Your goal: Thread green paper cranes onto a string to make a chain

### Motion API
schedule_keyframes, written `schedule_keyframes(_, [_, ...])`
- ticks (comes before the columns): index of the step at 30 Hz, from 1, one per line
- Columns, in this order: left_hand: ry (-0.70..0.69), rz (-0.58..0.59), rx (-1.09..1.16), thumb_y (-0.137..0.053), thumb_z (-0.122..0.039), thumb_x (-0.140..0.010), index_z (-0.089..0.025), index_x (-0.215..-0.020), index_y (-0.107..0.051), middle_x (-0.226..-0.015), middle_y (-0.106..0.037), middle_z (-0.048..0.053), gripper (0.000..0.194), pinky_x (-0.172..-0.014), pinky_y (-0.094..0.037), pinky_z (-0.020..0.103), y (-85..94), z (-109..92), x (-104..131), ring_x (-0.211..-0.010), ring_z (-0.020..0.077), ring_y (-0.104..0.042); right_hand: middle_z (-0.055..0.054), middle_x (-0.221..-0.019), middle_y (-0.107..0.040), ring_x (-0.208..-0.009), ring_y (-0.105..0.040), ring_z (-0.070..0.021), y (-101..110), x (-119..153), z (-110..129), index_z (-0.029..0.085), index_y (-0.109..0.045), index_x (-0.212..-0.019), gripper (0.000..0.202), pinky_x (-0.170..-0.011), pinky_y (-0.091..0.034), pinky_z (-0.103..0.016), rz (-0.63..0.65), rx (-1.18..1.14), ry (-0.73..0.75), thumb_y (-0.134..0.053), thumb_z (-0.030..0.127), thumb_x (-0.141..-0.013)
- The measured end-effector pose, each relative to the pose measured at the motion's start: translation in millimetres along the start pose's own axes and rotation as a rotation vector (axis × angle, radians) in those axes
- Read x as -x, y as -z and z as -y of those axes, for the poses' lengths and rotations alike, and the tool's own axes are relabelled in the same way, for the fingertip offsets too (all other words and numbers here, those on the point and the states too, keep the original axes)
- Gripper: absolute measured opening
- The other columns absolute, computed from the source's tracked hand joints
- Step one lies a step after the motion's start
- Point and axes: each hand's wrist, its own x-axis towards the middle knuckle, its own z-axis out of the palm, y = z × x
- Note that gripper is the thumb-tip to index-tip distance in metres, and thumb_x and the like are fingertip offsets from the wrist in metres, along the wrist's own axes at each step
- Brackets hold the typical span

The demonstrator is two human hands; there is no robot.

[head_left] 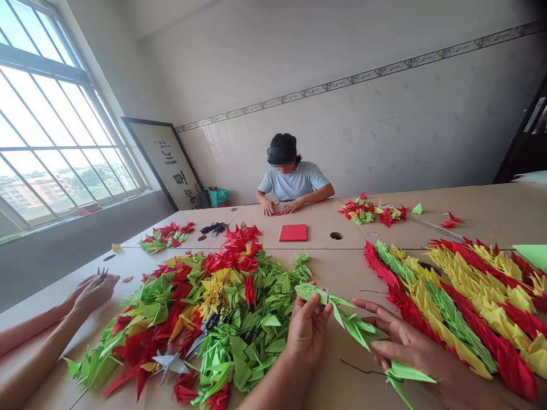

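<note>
One strand of folded green paper (pixel 356 330), slanting from near middle toward near right, held over a tan, smooth-faced counter (pixel 342 267). Left grip (pixel 308 327): closed, strand pinched between thumb and fingers close to its far, left end. Right grip (pixel 404 344): fingers spread, right beside the strand's near end; pinch or mere touch, cannot tell. Strand pieces slim, pointed, crisply creased, matt. One dark thread (pixel 361 370), thin and curved, just left of the right grip; one green folded piece (pixel 410 373), long and pointed, under the same palm.

Left of the left grip: one large loose heap (pixel 265 307), green, red and yellow, spiky with paper points, a few grey-white pieces among them, black thread tangled on top. Right: several dense paper garlands (pixel 453 307), ridged and rope-like, in red, yellow and green rows. Far middle: one flat, square red stack (pixel 293 232); beyond, one seated person (pixel 294 182), both hands on red paper. Far left: one small mixed heap (pixel 166 236); one black cord bundle (pixel 213 229), stringy. Far right: another small paper heap (pixel 361 209). Left edge: two hands of a co-worker (pixel 96 293), close together.
</note>
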Motion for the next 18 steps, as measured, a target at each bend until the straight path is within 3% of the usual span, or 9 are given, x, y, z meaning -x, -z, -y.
schedule_keyframes(3, [0.007, -0.004, -0.011, -0.060, -0.005, -0.077, -0.017, -0.097, -0.058, -0.079, -0.064, 0.002, 0.023, -0.062, -0.055, 0.018, -0.1, 0, 1, -0.065, 0.0076, -0.061, -0.003, -0.093, -0.057, -0.060, -0.050, -0.0119, 8, -2, -6, 0.026, -0.048, -0.125, 0.065, -0.053, -0.042, -0.026, 0.126, 0.059, 0.005, -0.067, 0.041, -0.064])
schedule_keyframes(7, [0.015, 0.011, -0.025, -0.062, -0.006, -0.076, -0.017, -0.097, -0.057, -0.082, -0.064, 0.003, 0.024, -0.062, -0.055, 0.018, -0.6, 1, 2, -0.066, 0.0080, -0.061, -0.002, -0.084, -0.057, -0.072, -0.054, -0.0151, 15, 0, -5, 0.023, -0.049, -0.125, 0.058, -0.064, -0.045, -0.028, 0.153, 0.162, -0.020, -0.064, 0.042, -0.072])
schedule_keyframes(10, [0.019, 0.026, -0.034, -0.063, -0.006, -0.074, -0.017, -0.096, -0.058, -0.081, -0.063, 0.002, 0.025, -0.062, -0.055, 0.019, -1.0, 2, 3, -0.065, 0.0077, -0.060, -0.004, -0.088, -0.058, -0.078, -0.057, -0.0176, 18, -3, -10, 0.021, -0.052, -0.122, 0.057, -0.069, -0.047, -0.029, 0.107, 0.244, -0.008, -0.064, 0.046, -0.071])
schedule_keyframes(14, [0.031, 0.035, -0.034, -0.065, -0.006, -0.073, -0.016, -0.095, -0.058, -0.080, -0.063, 0.002, 0.026, -0.062, -0.055, 0.018, -1.2, 3, 5, -0.064, 0.0074, -0.060, -0.007, -0.108, -0.058, -0.092, -0.058, -0.0223, 13, -11, -21, 0.021, -0.052, -0.119, 0.057, -0.077, -0.048, -0.031, -0.020, 0.407, 0.048, -0.063, 0.049, -0.071])
schedule_keyframes(18, [0.062, 0.052, -0.035, -0.067, -0.006, -0.071, -0.015, -0.095, -0.059, -0.082, -0.063, 0.002, 0.026, -0.060, -0.055, 0.017, -1.9, 3, 7, -0.064, 0.0073, -0.061, -0.003, -0.087, -0.066, -0.085, -0.062, -0.0232, -3, -10, -17, 0.022, -0.050, -0.122, 0.054, -0.074, -0.049, -0.032, -0.084, 0.535, 0.041, -0.061, 0.043, -0.074])
